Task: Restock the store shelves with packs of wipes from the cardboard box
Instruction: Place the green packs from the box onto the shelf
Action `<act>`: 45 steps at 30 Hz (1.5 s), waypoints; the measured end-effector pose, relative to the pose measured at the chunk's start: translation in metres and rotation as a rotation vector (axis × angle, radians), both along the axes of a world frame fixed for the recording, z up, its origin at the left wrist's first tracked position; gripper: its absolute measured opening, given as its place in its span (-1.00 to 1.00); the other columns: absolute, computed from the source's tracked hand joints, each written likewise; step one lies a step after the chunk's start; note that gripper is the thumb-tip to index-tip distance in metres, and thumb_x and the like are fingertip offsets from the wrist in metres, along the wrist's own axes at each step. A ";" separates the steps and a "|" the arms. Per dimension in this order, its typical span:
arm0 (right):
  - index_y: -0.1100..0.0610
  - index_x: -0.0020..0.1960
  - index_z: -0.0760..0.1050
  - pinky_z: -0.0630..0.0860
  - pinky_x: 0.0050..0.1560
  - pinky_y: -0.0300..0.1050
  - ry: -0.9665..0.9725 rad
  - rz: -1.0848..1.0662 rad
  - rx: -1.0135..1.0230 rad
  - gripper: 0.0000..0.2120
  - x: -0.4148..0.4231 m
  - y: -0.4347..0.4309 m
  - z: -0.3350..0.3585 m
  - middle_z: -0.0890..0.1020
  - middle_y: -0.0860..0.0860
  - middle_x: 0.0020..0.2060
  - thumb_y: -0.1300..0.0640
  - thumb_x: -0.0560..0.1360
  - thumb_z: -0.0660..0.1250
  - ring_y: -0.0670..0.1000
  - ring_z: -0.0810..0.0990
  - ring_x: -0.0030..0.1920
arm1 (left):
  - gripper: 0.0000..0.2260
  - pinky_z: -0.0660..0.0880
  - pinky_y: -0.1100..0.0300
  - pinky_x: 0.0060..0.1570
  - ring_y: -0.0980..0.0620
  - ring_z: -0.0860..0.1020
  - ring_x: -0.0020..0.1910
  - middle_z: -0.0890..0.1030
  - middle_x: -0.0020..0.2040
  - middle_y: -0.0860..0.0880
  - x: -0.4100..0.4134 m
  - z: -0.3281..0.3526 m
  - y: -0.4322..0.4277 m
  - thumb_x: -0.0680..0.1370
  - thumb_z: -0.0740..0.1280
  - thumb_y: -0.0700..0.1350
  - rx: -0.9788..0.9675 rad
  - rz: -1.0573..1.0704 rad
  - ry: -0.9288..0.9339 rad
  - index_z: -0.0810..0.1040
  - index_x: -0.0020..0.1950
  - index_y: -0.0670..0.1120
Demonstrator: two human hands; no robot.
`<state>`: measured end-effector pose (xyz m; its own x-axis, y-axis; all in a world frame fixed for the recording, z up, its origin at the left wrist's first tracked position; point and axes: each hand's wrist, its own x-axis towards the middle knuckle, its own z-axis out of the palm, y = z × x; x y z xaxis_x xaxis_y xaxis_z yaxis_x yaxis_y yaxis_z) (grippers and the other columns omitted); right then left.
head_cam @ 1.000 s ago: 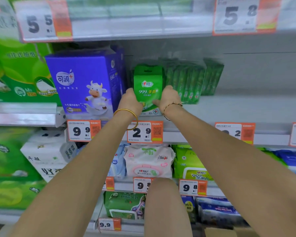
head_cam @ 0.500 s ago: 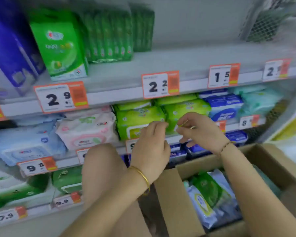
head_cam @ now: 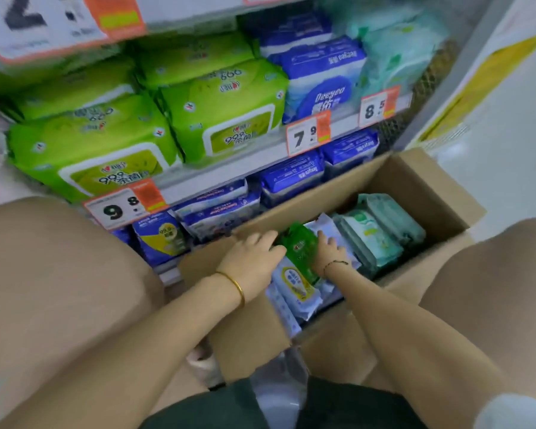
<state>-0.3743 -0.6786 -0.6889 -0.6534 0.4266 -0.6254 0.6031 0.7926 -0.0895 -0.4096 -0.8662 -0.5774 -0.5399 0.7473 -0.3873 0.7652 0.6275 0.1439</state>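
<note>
Both hands, up by the shelf front half a second ago, are now down inside the box, one on each side of a small green pack. The right hand lays fairly straight, spread fingers flat against the pack's right face. The left hand touches its left edge with thumb and fingertips, but blur hides whether they curl round it, so I cannot tell if that is a grip or only a touch.

The pack stands tilted on end, leaning on a white-and-yellow pack, with teal packs just beside to the right.

It looks light and soft — a glossy film pouch that will likely dent under pressure and slide between dry fingers. Probably the surest hold is across the two broad faces, thumb on one and fingers on the other, low enough that the body is held and not just the thin top seal. One hand should be enough.

Beyond the box, the shelf carries big green packs and blue packs behind price tags.
</note>
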 end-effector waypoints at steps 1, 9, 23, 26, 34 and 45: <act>0.08 0.53 -0.13 0.33 0.29 0.15 -0.004 0.002 0.013 -0.32 0.000 0.000 -0.006 0.19 0.19 0.45 0.08 0.56 0.19 0.28 0.24 0.39 | -0.59 0.31 -0.01 0.30 -0.16 0.20 0.43 0.09 0.51 -0.13 -0.001 0.000 0.002 0.55 0.16 -0.24 0.006 -0.001 -0.001 0.28 0.41 -0.09; 0.21 0.34 0.28 0.45 0.13 0.05 0.041 -0.064 0.126 -0.58 -0.004 -0.001 -0.008 0.33 0.16 0.29 0.17 0.53 0.28 0.22 0.38 0.27 | -0.59 0.34 0.02 0.26 -0.13 0.24 0.39 0.10 0.50 -0.11 -0.001 -0.010 0.005 0.55 0.16 -0.23 -0.007 0.026 -0.025 0.27 0.41 -0.08; 0.21 -0.38 0.36 0.48 -0.53 -0.28 0.174 -0.425 -0.736 -0.70 -0.027 0.021 0.126 0.45 0.01 -0.63 0.33 0.41 0.43 -0.09 0.41 -0.61 | -0.45 0.51 0.06 0.13 -0.11 0.57 0.10 0.41 0.35 -0.18 -0.010 0.006 -0.011 0.56 0.28 -0.07 0.417 0.701 -0.536 0.15 0.48 -0.18; 0.16 -0.24 0.46 0.26 -0.61 -0.37 0.209 -0.366 -0.925 -0.85 -0.024 0.010 0.168 0.38 -0.09 -0.68 0.27 0.50 0.34 -0.19 0.28 -0.65 | -0.49 0.63 0.09 -0.13 -0.05 0.61 -0.06 0.52 0.21 -0.17 -0.006 0.027 -0.016 0.56 0.28 -0.06 0.603 0.846 -0.846 0.22 0.43 -0.22; 0.26 -0.06 0.50 0.59 -0.36 -0.29 0.474 0.032 -0.885 -0.86 -0.027 -0.078 0.264 0.60 0.09 -0.26 0.17 0.51 0.34 0.00 0.58 -0.25 | -0.80 0.57 0.29 -0.43 0.08 0.59 -0.28 0.55 -0.09 -0.07 -0.017 0.138 -0.093 0.56 0.25 -0.27 0.890 0.796 -0.638 0.38 0.17 -0.22; 0.45 0.13 0.45 0.51 -0.38 -0.19 0.790 0.386 -0.943 -0.60 -0.061 -0.222 0.387 0.58 0.25 -0.21 0.11 0.51 0.33 0.04 0.50 -0.35 | -0.92 0.44 0.35 -0.56 0.18 0.53 -0.52 0.56 -0.27 -0.07 -0.005 0.278 -0.236 0.54 0.30 -0.21 1.196 0.940 -0.262 0.44 -0.14 -0.09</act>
